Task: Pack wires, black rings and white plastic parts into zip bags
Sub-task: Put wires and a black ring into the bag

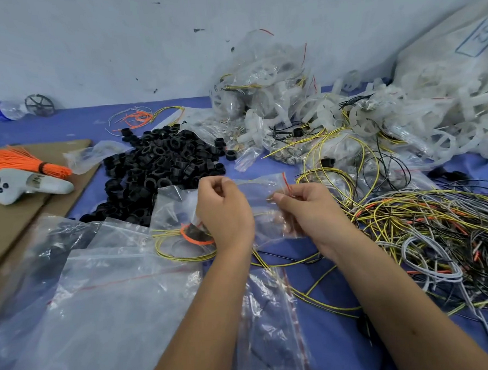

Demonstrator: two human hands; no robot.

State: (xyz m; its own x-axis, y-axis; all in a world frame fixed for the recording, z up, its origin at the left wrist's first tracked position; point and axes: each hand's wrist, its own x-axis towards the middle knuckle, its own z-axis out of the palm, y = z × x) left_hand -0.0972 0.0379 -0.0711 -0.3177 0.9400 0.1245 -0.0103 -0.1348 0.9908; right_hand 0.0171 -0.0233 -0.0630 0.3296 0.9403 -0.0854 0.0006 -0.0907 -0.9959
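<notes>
Both my hands hold up a small clear zip bag [262, 209] over the blue table. My left hand [224, 211] pinches its top left edge; my right hand [306, 207] pinches the top right corner by the red zip strip. What the bag holds is hard to make out. Left of my left hand lies another bag [179, 216] with yellow wire coils, an orange loop and a black part. A heap of black rings [157, 166] lies behind it. Tangled wires [426, 232] spread at the right. White plastic parts [420, 119] pile at the back right.
Filled zip bags [260, 82] are stacked at the back against the wall. Empty clear bags [102, 299] cover the near left. Brown cardboard [18, 219] at the left carries an orange wire bundle [24, 163] and a grey controller [25, 186]. A water bottle [3, 110] lies far left.
</notes>
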